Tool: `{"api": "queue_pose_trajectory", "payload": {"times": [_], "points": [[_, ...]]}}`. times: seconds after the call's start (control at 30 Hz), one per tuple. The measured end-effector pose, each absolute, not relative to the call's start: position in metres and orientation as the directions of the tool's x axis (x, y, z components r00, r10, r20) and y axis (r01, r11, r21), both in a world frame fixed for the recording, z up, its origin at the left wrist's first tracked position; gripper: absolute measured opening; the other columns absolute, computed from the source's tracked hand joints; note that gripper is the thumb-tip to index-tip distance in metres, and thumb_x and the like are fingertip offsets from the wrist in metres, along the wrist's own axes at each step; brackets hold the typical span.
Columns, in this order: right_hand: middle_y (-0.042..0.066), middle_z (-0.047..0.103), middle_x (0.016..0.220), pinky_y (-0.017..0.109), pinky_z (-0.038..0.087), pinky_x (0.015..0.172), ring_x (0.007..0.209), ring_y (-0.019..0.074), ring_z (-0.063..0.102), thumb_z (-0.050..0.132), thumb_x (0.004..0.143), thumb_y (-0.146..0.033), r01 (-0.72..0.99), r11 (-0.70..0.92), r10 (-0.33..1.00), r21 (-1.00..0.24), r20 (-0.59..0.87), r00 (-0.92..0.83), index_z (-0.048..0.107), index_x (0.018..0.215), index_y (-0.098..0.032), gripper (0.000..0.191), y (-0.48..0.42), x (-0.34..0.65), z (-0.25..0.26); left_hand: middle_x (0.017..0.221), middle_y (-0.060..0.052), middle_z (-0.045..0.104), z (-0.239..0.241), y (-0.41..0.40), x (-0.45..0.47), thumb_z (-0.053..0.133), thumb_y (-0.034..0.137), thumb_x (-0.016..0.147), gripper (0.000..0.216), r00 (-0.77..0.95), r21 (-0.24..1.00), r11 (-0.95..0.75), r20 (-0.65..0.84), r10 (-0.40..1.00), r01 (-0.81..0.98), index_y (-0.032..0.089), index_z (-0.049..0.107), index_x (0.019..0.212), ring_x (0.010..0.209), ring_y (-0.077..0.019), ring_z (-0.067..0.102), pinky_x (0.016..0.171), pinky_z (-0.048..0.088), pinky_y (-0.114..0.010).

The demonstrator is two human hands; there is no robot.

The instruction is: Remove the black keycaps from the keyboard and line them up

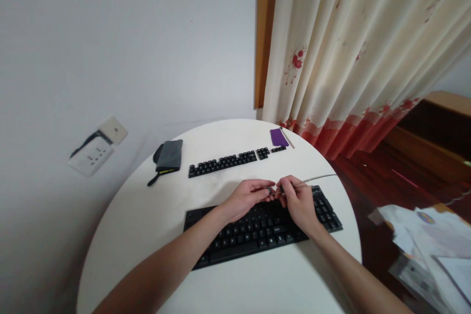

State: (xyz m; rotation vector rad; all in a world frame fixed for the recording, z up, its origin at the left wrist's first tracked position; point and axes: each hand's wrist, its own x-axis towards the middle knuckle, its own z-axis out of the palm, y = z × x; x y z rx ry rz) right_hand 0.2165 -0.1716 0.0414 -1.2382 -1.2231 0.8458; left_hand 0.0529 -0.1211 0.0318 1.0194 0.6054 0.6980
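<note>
**Two hands meet over a black keyboard**

Fingertips of both hands come together above the black plastic computer keyboard point(263, 229), pinching something small and dark between them; it is too small to say what. Left hand point(246, 199) has its fingers curled, thumb and forefinger closed on that small piece. Right hand point(299, 202) is closed too, gripping a thin light-coloured stick-like tool point(294, 186) that points at the same spot. Both hands hover just over the keyboard's upper rows, which lies on the round white table point(147, 225). Farther back on the table lies a row of loose black keycaps point(222, 163), a grey fabric pouch point(169, 156) to its left, and a purple flat card point(278, 137) near the floral cream curtain point(353, 59).
</note>
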Motion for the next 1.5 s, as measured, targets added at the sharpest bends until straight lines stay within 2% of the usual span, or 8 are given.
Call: {"api": "queue_pose_trajectory", "payload": {"times": [0.17,0.37,0.63,0.8,0.93,1.1,1.4,1.5], "points": [[-0.002,0.056,0.056,0.022,0.036,0.044,0.044,0.0105,0.046,0.045,0.095,-0.041,0.237,0.197,0.952,-0.951,0.243,0.184,0.057,0.07,-0.019,0.036,-0.178,0.216,0.035,0.087,-0.01,0.07,0.027,-0.119,0.052,0.077,0.023,0.076,0.029,0.647,0.955,0.253,-0.098,0.756,-0.152,0.012,0.072,0.101,0.073,-0.0149,0.062,0.069,0.047,-0.028],[0.0,0.06,0.064,0.025,0.044,0.062,0.06,0.0147,0.057,0.043,0.097,-0.034,0.435,0.295,0.933,-0.851,0.354,0.059,0.057,0.07,-0.021,0.033,-0.182,0.213,0.036,0.077,-0.005,0.067,0.027,-0.12,0.052,0.074,0.027,0.078,0.024,0.664,0.968,0.218,-0.082,0.743,-0.125,0.014,0.067,0.097,0.065,-0.0133,0.061,0.061,0.047,-0.026],[-0.002,0.058,0.059,0.024,0.039,0.054,0.053,0.0134,0.051,0.046,0.096,-0.036,0.366,0.153,0.922,-0.918,0.266,0.282,0.06,0.074,-0.018,0.032,-0.179,0.217,0.021,0.114,-0.013,0.066,0.025,-0.121,0.053,0.079,0.024,0.073,0.024,0.605,0.954,0.257,-0.116,0.788,-0.152,0.012,0.069,0.091,0.082,-0.0166,0.068,0.079,0.05,-0.03],[0.0,0.057,0.065,0.026,0.04,0.062,0.063,0.0148,0.053,0.042,0.099,-0.033,0.405,0.215,0.871,-0.889,0.362,0.331,0.057,0.071,-0.019,0.034,-0.178,0.225,0.024,0.091,-0.008,0.07,0.019,-0.116,0.052,0.078,0.026,0.074,0.026,0.536,0.943,0.285,-0.155,0.83,-0.169,0.012,0.07,0.095,0.08,-0.0158,0.067,0.076,0.048,-0.028],[0.003,0.06,0.083,0.029,0.043,0.075,0.078,0.0172,0.057,0.038,0.099,-0.025,0.428,0.355,0.86,-0.831,0.47,0.199,0.062,0.087,-0.019,0.028,-0.177,0.228,0.029,0.091,-0.008,0.07,0.018,-0.114,0.053,0.077,0.023,0.076,0.023,0.535,0.931,0.279,-0.116,0.837,-0.236,0.012,0.07,0.095,0.083,-0.0144,0.064,0.077,0.046,-0.026],[0.004,0.061,0.089,0.029,0.045,0.072,0.078,0.0171,0.057,0.051,0.094,-0.02,0.425,0.416,0.898,-0.804,0.436,-0.054,0.065,0.109,-0.022,0.021,-0.179,0.219,0.026,0.087,-0.006,0.069,0.019,-0.115,0.054,0.082,0.019,0.07,0.025,0.558,0.896,0.317,-0.097,0.824,-0.312,0.012,0.067,0.089,0.085,-0.0156,0.064,0.082,0.045,-0.028],[0.002,0.063,0.084,0.027,0.043,0.066,0.068,0.0157,0.055,0.06,0.087,-0.02,0.569,0.359,0.921,-0.74,0.381,-0.086,0.064,0.099,-0.021,0.013,-0.163,0.228,0.037,0.102,-0.011,0.068,0.024,-0.116,0.054,0.079,0.028,0.076,0.034,0.561,0.848,0.38,-0.123,0.819,-0.369,0.013,0.064,0.102,0.09,-0.0193,0.065,0.083,0.047,-0.032],[0.002,0.066,0.086,0.025,0.041,0.067,0.072,0.0158,0.056,0.063,0.084,-0.022,0.701,0.287,0.941,-0.653,0.33,-0.078,0.064,0.096,-0.02,0.012,-0.127,0.248,0.037,0.096,-0.01,0.067,0.022,-0.111,0.053,0.07,0.037,0.083,0.029,0.466,0.817,0.384,-0.163,0.87,-0.43,0.013,0.064,0.099,0.077,-0.0153,0.064,0.071,0.045,-0.028]]}}
